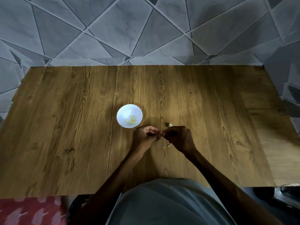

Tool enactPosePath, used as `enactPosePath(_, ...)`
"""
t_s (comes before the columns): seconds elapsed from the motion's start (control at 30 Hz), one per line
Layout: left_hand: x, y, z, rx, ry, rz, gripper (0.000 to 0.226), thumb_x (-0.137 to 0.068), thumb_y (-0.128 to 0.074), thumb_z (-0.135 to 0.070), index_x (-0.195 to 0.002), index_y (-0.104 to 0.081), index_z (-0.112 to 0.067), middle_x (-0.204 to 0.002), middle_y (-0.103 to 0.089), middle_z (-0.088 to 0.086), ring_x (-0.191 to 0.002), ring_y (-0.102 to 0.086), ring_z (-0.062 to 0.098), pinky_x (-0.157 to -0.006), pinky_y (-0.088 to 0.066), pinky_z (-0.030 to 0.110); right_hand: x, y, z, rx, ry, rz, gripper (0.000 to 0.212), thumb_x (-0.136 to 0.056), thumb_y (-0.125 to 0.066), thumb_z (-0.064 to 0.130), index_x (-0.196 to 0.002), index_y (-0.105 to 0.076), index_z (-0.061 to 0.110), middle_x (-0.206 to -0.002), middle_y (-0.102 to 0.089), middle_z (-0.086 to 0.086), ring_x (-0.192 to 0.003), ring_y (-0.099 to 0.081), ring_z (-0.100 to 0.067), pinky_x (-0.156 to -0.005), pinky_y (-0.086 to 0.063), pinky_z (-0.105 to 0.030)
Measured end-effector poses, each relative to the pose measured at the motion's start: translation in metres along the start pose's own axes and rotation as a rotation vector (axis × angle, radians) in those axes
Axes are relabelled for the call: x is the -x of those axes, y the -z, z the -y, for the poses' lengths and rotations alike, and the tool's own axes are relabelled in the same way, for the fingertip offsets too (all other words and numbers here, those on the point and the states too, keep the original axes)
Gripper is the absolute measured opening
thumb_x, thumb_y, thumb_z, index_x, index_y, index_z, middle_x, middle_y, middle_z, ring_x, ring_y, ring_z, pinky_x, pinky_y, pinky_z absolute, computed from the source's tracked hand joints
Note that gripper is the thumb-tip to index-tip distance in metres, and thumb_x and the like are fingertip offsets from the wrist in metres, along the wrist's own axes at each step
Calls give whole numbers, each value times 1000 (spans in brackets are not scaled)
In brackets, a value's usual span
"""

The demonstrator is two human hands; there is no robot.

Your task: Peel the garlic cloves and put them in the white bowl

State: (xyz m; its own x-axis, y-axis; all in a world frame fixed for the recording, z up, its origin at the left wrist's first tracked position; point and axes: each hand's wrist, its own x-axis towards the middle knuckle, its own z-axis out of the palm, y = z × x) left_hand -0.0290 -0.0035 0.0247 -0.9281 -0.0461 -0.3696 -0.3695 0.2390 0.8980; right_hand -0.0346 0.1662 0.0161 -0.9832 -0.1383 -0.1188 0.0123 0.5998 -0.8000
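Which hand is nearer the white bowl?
The left hand: it sits just beside the white bowl, while the right hand lies farther off, past the left.

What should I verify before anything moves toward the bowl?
1. Round white scalloped bowl upright on the brown wooden table: ok.
2. Room in bowl, only a few pale yellow peeled pieces: ok.
3. Left hand and right hand pinch the garlic clove between curled fingers: ok.
4. Clove fully peeled: hidden by fingers, cannot tell.
5. Path from hands to bowl free: ok.
6. White skin scraps lying under the hands: not ok, probably worth clearing.
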Motion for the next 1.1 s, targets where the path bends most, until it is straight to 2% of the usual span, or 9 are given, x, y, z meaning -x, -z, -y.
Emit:
enactPosePath(0.1,0,-1,-1,35,13,10,18,-77,-74,1,-94,-75,-5,-79,-73,4,-70,-67,1,-63,-49,12,-2,0,0,61,48,-3,7,-87,-73,16,-92,-77,16,-82,-72,9,-61,-62,9,-61,-51,-9)
enactPosePath(0.2,2,1,-3,207,79,65,23,-80,-66,12,-101,-70,5,-83,-72,12,-71,-69,9,-66,-53,16,-2,3,1,49,97,-9,5,-87,-73,15,-89,-77,14,-76,-71,9,-61,-64,4,-59,-53,-13)
enactPosePath(0.33,2,7,-2,404,152,162,28,-83,-58,16,-104,-70,2,-95,-73,19,-88,-71,25,-84,-58,32,1,6,3,-20,68,21,5,-90,-69,13,-89,-74,15,-71,-68,11,-64,-67,-3,-58,-54,-17)
enactPosePath(0.47,5,11,-4,489,188,213,26,-86,-59,13,-107,-68,3,-96,-73,17,-90,-72,23,-80,-58,27,4,6,4,-125,4,24,10,-92,-66,8,-93,-73,14,-78,-73,2,-64,-68,-8,-62,-59,-24)
enactPosePath(0.67,5,7,-7,366,163,146,25,-85,-60,13,-107,-68,6,-97,-71,23,-88,-70,27,-81,-59,29,7,1,4,6,171,-98,4,-87,-72,13,-89,-75,15,-78,-72,8,-65,-66,2,-60,-52,-13)
enactPosePath(0.77,4,5,-7,309,149,113,21,-85,-63,9,-103,-70,1,-94,-73,18,-86,-71,24,-81,-58,28,7,0,5,8,182,-110,4,-87,-72,16,-89,-76,15,-78,-72,9,-65,-66,-1,-60,-56,-21)
enactPosePath(0.9,3,4,-3,280,135,96,17,-84,-66,5,-98,-72,-4,-91,-75,14,-83,-71,19,-79,-57,28,8,3,4,-51,131,-52,15,-88,-65,28,-91,-75,16,-77,-72,8,-64,-67,-4,-60,-58,-28)
enactPosePath(1.0,3,2,-3,233,107,75,15,-84,-68,3,-97,-72,-3,-88,-74,13,-77,-68,14,-71,-55,22,9,2,2,-109,33,-21,6,-89,-69,13,-90,-74,16,-77,-73,4,-64,-69,-7,-62,-60,-32)
enactPosePath(1.1,4,0,-3,200,88,65,14,-85,-67,2,-96,-72,-3,-87,-73,11,-75,-68,11,-68,-54,19,10,3,3,-181,-49,15,13,-89,-68,4,-88,-74,16,-79,-73,2,-69,-70,-12,-67,-61,-35)
